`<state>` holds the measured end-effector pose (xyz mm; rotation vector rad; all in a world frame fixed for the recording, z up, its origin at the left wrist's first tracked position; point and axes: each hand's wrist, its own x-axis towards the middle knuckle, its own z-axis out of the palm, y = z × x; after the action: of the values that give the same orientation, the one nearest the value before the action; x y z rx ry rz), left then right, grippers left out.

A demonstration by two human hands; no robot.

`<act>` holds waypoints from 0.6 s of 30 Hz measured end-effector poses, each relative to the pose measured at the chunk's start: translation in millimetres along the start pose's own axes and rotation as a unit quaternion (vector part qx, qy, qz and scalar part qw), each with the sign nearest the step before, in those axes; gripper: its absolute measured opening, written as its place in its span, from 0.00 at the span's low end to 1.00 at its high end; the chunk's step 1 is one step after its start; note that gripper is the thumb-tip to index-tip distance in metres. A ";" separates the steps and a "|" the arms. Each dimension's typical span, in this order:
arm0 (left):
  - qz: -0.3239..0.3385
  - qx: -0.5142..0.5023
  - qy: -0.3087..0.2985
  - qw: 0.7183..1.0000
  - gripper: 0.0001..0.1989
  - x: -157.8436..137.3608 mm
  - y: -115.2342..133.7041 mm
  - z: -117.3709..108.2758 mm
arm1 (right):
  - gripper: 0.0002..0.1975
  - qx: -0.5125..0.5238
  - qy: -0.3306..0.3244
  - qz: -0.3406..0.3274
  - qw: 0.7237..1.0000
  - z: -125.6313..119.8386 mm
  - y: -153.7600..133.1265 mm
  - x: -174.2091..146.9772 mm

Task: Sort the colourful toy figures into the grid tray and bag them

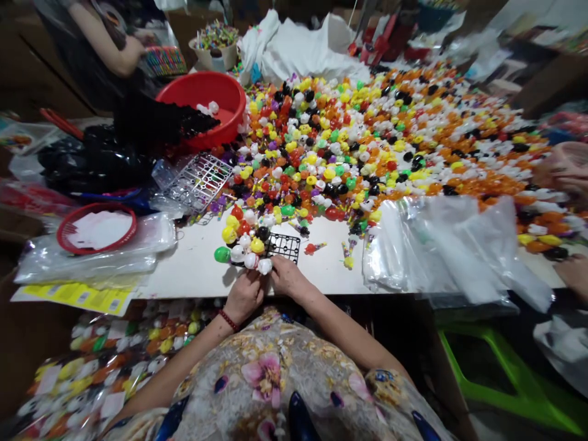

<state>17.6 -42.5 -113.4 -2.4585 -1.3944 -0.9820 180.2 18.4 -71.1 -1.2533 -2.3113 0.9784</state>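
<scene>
A black plastic grid [283, 246] lies at the table's near edge, its left part covered by a cluster of small toys with round white, yellow, red, green and black heads. My left hand [245, 297], with a beaded bracelet at the wrist, is closed just below the cluster. Right beside it, my right hand [287, 275] is closed at the grid's near edge. A white toy head [265, 266] sits at the fingertips of both hands. What the fingers pinch is hidden. To the right lie a loose red toy [312, 248] and a yellow-headed toy [348, 261].
A large heap of colourful toys [331, 153] covers the table's back. Clear plastic bags [427, 245] lie right; a white grid [202, 180], red basket [68, 236] and red tub [234, 101] stand left. Another person's arm [103, 37] is at upper left, another's hand [574, 272] at right.
</scene>
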 end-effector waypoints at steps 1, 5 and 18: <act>-0.004 0.003 0.004 1.000 0.24 1.3 0.4 0.5 | 0.06 0.017 -0.003 -0.003 1.000 -3.4 3.0 0.1; -0.032 0.019 0.003 0.999 0.24 7.1 1.8 5.3 | 0.11 0.059 0.090 0.027 0.994 -43.3 33.6 6.7; -0.059 0.013 -0.018 0.998 0.21 15.1 3.2 -4.5 | 0.09 -0.164 0.343 0.212 0.900 -141.6 104.7 58.6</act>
<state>23.4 -35.4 -100.3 -2.4102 -1.5687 -0.9415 291.8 164.6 -46.6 -1.9094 -1.7040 0.1630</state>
